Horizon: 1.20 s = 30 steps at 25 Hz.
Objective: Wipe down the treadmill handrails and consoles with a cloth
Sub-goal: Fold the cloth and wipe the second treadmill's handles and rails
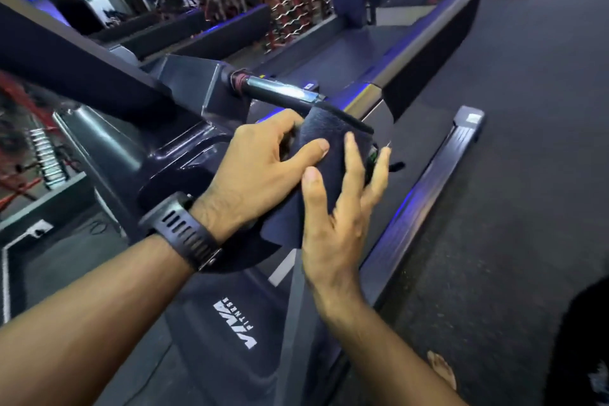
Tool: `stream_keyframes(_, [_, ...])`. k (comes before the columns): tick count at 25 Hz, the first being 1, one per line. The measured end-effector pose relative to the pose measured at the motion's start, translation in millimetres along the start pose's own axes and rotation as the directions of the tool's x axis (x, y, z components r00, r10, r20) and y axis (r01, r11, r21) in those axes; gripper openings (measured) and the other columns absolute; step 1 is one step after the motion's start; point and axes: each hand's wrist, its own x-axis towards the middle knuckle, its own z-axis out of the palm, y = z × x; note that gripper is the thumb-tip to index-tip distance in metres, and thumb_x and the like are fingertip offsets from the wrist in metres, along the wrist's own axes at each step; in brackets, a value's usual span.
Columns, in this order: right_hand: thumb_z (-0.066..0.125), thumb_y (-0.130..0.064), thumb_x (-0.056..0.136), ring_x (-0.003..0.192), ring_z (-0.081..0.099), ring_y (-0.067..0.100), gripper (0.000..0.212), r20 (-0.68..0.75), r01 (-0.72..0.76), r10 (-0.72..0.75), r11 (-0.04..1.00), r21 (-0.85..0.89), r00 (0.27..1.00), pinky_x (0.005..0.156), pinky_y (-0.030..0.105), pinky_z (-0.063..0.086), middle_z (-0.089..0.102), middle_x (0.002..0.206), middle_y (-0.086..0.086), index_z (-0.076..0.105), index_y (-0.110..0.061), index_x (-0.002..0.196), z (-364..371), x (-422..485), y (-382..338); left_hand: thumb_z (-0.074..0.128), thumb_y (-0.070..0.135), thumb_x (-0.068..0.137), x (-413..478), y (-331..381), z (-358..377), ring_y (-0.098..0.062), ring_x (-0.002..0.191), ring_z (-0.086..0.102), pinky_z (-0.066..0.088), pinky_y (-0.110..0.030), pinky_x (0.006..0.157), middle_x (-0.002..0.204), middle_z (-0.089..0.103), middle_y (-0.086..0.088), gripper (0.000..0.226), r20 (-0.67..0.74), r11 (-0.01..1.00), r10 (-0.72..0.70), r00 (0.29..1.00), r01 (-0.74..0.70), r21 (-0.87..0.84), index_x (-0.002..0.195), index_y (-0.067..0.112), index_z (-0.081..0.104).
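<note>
**Both hands on the cloth, cloth on the handrail**

The dark cloth (329,158) is draped over the end of the treadmill (329,56) handrail (280,93), with the shiny bare part of the bar sticking out just past it. The cloth's lower edge hangs down under the left wrist.

The left hand (260,171) has hold of the cloth: fingers curled over the top of the wrapped rail, thumb laid flat across the fabric. There's a black watch (184,231) on that wrist.

The right hand (333,217) isn't gripping anything. Its fingers are spread and mostly straight, thumb and first finger resting on the cloth, the rest poking past the edge.

Below the hands there's a white VIVA FITNESS logo (235,323) on the treadmill's cover. Dark speckled floor (527,158) is off to the right, and a bare foot (441,369) shows near the bottom.
</note>
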Motion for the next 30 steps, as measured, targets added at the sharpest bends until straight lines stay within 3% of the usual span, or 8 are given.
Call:
stream_keyframes(6, [0.052, -0.057, 0.090, 0.155, 0.003, 0.013, 0.076, 0.025, 0.017, -0.017, 1.000, -0.013, 1.000, 0.125, 0.044, 0.015, 0.001, 0.168, -0.004, 0.019, -0.037, 0.155, 26, -45, 6, 0.034, 0.034, 0.100, -27, -18, -26, -0.019, 0.099, 0.057, 0.040, -0.032, 0.092, 0.104, 0.066, -0.008, 0.044, 0.237, 0.982, 0.188, 0.953, -0.184, -0.039, 0.105, 0.000, 0.062])
stream_keyframes(8, [0.053, -0.056, 0.088, 0.153, 0.005, 0.005, 0.074, 0.023, 0.001, -0.002, 1.000, 0.021, 1.000, 0.124, 0.027, 0.013, 0.005, 0.168, -0.005, 0.021, -0.042, 0.153, 25, -35, 10, 0.032, 0.031, 0.102, -34, -24, -29, -0.010, 0.120, 0.053, 0.037, -0.027, 0.104, 0.128, 0.063, 0.001, 0.043, 0.314, 0.970, 0.243, 0.918, -0.231, -0.075, 0.124, 0.008, 0.060])
stream_keyframes(12, [0.055, -0.039, 0.086, 0.142, 0.010, -0.014, 0.071, -0.059, -0.178, 0.188, 0.973, 0.149, 0.980, 0.103, -0.004, 0.009, 0.015, 0.167, -0.005, 0.028, -0.041, 0.151, 25, -14, 13, 0.029, 0.047, 0.096, -39, -33, -26, 0.009, 0.144, 0.017, 0.011, -0.017, 0.120, 0.159, 0.026, 0.014, 0.063, 0.434, 0.994, 0.068, 0.898, -0.100, 0.053, 0.154, 0.023, 0.030])
stream_keyframes(18, [0.055, -0.031, 0.080, 0.148, 0.008, -0.009, 0.074, 0.019, 0.021, -0.023, 0.994, 0.106, 1.000, 0.116, 0.009, 0.010, 0.014, 0.167, -0.003, 0.026, -0.049, 0.146, 26, -34, 13, 0.023, 0.051, 0.095, -33, -35, -25, -0.003, 0.147, 0.024, 0.011, -0.031, 0.124, 0.157, 0.036, 0.006, 0.066, 0.403, 0.993, 0.107, 0.909, -0.121, 0.011, 0.150, 0.019, 0.040])
stream_keyframes(21, [0.051, -0.028, 0.076, 0.148, 0.013, -0.004, 0.078, -0.030, -0.180, 0.186, 0.973, 0.145, 0.982, 0.122, 0.024, 0.016, 0.015, 0.166, -0.006, 0.032, -0.047, 0.149, 19, 0, 17, 0.025, 0.047, 0.101, -35, -31, -24, -0.002, 0.149, 0.015, -0.001, -0.023, 0.121, 0.161, 0.027, 0.007, 0.060, 0.418, 0.991, 0.027, 0.908, -0.081, 0.110, 0.153, 0.018, 0.032])
stream_keyframes(23, [0.054, -0.033, 0.078, 0.149, 0.012, -0.002, 0.073, 0.028, -0.158, 0.155, 0.981, 0.109, 0.987, 0.123, 0.028, 0.015, 0.012, 0.166, -0.011, 0.032, -0.055, 0.144, 21, -25, 12, 0.030, 0.047, 0.103, -30, -29, -24, -0.007, 0.148, 0.022, 0.010, -0.033, 0.124, 0.159, 0.032, 0.004, 0.057, 0.422, 0.993, 0.002, 0.907, -0.052, 0.106, 0.151, 0.017, 0.038])
stream_keyframes(26, [0.055, -0.055, 0.086, 0.150, 0.014, 0.002, 0.061, 0.076, 0.111, -0.109, 0.994, -0.022, 0.991, 0.122, 0.025, 0.016, 0.014, 0.165, -0.012, 0.040, -0.050, 0.145, 20, -28, 15, 0.028, 0.056, 0.098, -22, -34, -23, -0.011, 0.131, 0.048, 0.032, -0.037, 0.114, 0.137, 0.059, 0.005, 0.057, 0.388, 0.999, 0.040, 0.921, -0.036, -0.016, 0.131, 0.020, 0.058])
stream_keyframes(30, [0.051, -0.052, 0.087, 0.147, 0.023, 0.003, 0.064, -0.078, -0.175, 0.176, 0.984, 0.016, 0.981, 0.121, 0.037, 0.024, 0.023, 0.164, -0.006, 0.040, -0.039, 0.150, 20, 24, 24, 0.030, 0.058, 0.099, -22, -29, -20, -0.003, 0.146, 0.025, 0.015, -0.031, 0.123, 0.157, 0.033, 0.007, 0.066, 0.419, 0.996, -0.015, 0.908, -0.025, 0.089, 0.151, 0.019, 0.039])
